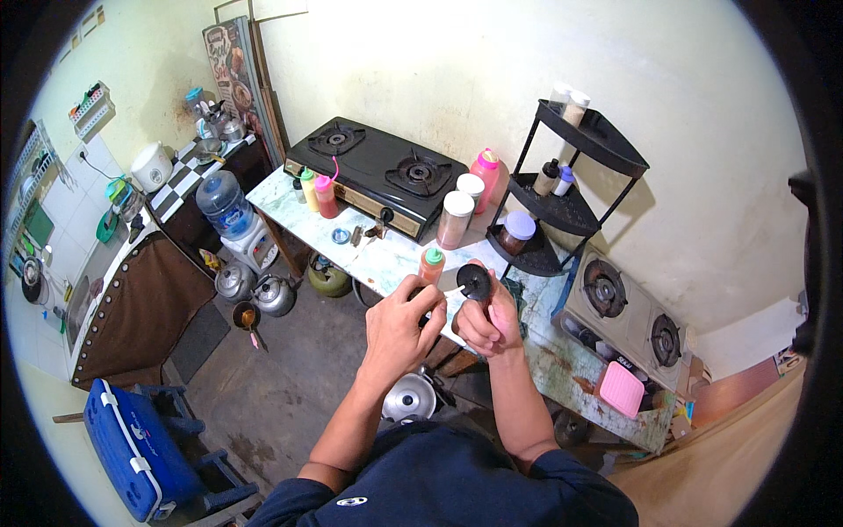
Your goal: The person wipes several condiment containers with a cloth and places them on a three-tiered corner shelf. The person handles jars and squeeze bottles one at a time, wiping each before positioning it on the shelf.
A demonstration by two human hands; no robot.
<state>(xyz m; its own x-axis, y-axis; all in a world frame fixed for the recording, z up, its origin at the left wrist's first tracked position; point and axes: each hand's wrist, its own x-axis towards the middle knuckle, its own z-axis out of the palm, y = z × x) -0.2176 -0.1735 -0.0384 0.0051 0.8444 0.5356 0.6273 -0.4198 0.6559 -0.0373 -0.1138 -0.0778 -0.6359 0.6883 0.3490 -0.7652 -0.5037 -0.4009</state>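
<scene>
Before me, my right hand [484,323] is closed around a round black stove burner part [474,282], its disc face turned up. Close beside it, my left hand [405,323] pinches something dark, mostly hidden by its fingers; a thin pale tip [454,290] reaches from it to the disc. Just beyond my left hand stands an orange squeeze bottle with a green cap [432,263]. A black two-burner gas stove [379,174] rests on the marbled table [296,211], with a black knob [386,215] on its front. Small metal parts [357,236] and a blue round item [340,236] lie in front of it.
Lidded jars [456,214] and a pink bottle [486,174] stand right of the stove. A black corner rack [556,204] holds containers. Further right are a second stove [625,309] and a pink basket-like item [621,388]. Below are a green gas cylinder [327,275] and kettles [273,294].
</scene>
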